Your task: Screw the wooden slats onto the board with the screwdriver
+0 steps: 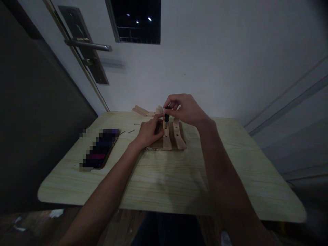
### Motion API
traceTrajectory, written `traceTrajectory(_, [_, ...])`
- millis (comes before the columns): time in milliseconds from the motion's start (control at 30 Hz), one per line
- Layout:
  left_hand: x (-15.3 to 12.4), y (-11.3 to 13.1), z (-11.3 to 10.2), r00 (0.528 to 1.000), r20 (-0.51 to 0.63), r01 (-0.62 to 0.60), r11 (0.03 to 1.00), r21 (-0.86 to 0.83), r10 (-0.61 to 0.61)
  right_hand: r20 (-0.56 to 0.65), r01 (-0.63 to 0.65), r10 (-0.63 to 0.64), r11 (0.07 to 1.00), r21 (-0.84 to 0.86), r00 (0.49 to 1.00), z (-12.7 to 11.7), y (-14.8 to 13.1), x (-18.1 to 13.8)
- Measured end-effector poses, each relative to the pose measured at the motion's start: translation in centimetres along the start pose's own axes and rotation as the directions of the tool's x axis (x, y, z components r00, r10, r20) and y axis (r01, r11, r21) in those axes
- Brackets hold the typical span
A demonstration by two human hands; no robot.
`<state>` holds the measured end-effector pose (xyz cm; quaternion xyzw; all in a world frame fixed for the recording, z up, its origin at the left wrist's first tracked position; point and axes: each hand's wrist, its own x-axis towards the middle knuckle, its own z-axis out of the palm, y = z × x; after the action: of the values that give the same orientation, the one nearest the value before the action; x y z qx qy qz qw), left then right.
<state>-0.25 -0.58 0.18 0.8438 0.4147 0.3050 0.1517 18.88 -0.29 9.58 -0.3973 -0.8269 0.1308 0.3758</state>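
Right hand (pixel 183 108) pinching a black-handled screwdriver (pixel 167 117) by its top; tool near upright over a pale wooden strip (pixel 167 140) on the brown board (pixel 155 144). Probably light, stiff; handle the best hold. Right wrist bent, hand arched above. Left hand (pixel 149 132) low beside strip, finger closure unclear.

Head view, down onto the table (pixel 164 184)
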Motion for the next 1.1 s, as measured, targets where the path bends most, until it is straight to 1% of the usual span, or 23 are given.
traceTrajectory(133, [0.02, -0.04, 0.05, 1.000, 0.002, 0.003, 1.000, 0.015, -0.003, 0.019, -0.004, 0.003, 0.999, 0.039, 1.000, 0.05, 0.18, -0.06])
traceTrajectory(300, [0.03, -0.04, 0.08, 1.000, 0.000, 0.000, 1.000, 0.022, 0.000, 0.014, -0.051, 0.050, 0.998, 0.044, 0.999, 0.21, 0.06, -0.17])
traceTrajectory(400, [0.04, -0.11, 0.15, 1.000, -0.006, -0.012, 1.000, 0.021, 0.013, 0.067, -0.017, 0.015, 0.999, 0.033, 0.998, 0.20, -0.18, -0.01])
traceTrajectory(500, [0.06, -0.12, 0.17, 1.000, -0.005, -0.023, 0.999, 0.025, 0.024, 0.110, 0.031, -0.029, 0.999, -0.015, 0.993, 0.25, -0.38, 0.23])
traceTrajectory(633, [0.06, -0.04, 0.11, 1.000, 0.004, -0.023, 0.999, 0.037, 0.023, 0.107, 0.033, -0.026, 0.997, -0.066, 0.994, 0.36, -0.33, 0.17])
traceTrajectory(800, [0.01, 0.06, 0.09, 0.999, 0.013, -0.032, 0.997, 0.072, 0.032, 0.115, 0.025, -0.018, 0.998, -0.055, 0.993, 0.13, -0.24, -0.30])
traceTrajectory(933, [-0.03, 0.18, 0.12, 0.999, 0.014, -0.038, 0.994, 0.106, 0.036, 0.118, -0.013, 0.016, 0.999, -0.031, 0.993, -0.03, -0.45, -0.39])
traceTrajectory(1100, [0.05, 0.16, 0.19, 0.999, 0.016, -0.035, 0.993, 0.116, 0.033, 0.117, -0.022, 0.026, 0.999, -0.035, 0.993, 0.07, -0.53, -0.40])
